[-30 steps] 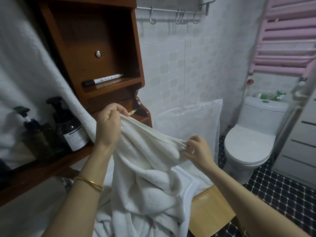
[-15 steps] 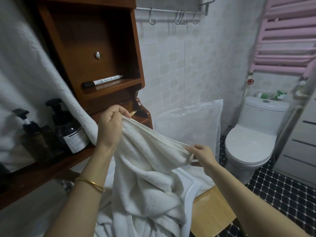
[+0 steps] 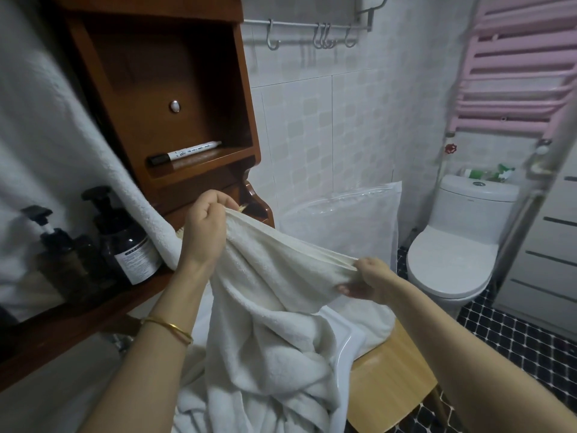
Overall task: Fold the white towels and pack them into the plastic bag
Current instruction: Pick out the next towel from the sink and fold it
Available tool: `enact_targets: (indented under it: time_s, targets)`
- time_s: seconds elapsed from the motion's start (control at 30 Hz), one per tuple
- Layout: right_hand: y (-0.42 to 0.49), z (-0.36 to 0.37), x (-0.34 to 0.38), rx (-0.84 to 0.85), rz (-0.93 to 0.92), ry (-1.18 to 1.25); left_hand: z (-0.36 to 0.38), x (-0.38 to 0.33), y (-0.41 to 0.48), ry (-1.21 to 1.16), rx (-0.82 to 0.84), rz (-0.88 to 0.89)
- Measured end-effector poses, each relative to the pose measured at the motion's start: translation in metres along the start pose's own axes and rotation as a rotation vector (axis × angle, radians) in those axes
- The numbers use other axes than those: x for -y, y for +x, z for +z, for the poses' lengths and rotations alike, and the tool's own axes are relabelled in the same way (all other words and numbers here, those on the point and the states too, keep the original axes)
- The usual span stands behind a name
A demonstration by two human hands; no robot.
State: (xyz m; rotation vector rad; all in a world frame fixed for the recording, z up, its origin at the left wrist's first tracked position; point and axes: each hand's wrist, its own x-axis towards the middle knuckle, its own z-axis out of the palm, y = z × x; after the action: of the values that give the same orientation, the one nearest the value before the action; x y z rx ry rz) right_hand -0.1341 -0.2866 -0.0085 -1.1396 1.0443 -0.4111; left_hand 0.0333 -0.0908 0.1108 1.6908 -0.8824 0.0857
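A large white towel (image 3: 268,314) hangs bunched in front of me, its hemmed top edge stretched between both hands. My left hand (image 3: 204,232) grips one end of the hem, raised near the wooden shelf. My right hand (image 3: 368,281) pinches the hem lower and to the right. The towel's lower part drapes over the white basin rim (image 3: 346,351). A clear plastic bag (image 3: 340,228) stands upright against the tiled wall behind the towel. Another white towel (image 3: 46,142) hangs at the left.
A wooden cabinet (image 3: 162,98) with a marker pen (image 3: 184,154) is at the left, with dark pump bottles (image 3: 125,242) on its shelf. A wooden stool (image 3: 393,382) stands under the basin. A toilet (image 3: 452,245), a pink radiator (image 3: 515,64) and white drawers (image 3: 546,264) fill the right.
My right hand has slid along the hem, down and to the right, pulling the towel's top edge longer and tauter. My left hand has stayed near the shelf.
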Motion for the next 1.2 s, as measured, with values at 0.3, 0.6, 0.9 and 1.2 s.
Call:
enact_targets:
  time_s: [0.3, 0.6, 0.9, 1.2]
  targets:
    - [-0.041, -0.058, 0.076, -0.445, -0.356, 0.325, 0.022, -0.055, 0.028, -0.061, 0.307, 0.011]
    - [-0.148, -0.169, 0.113, -0.973, -0.739, 0.439, 0.094, -0.136, 0.004, -0.143, 0.551, 0.138]
    - [-0.266, -0.264, 0.123, -1.364, -0.954, 0.415, 0.165, -0.225, -0.031, -0.12, 0.453, 0.381]
    - [-0.337, -0.324, 0.097, -1.599, -1.085, 0.103, 0.234, -0.27, -0.088, -0.16, 0.417, 0.45]
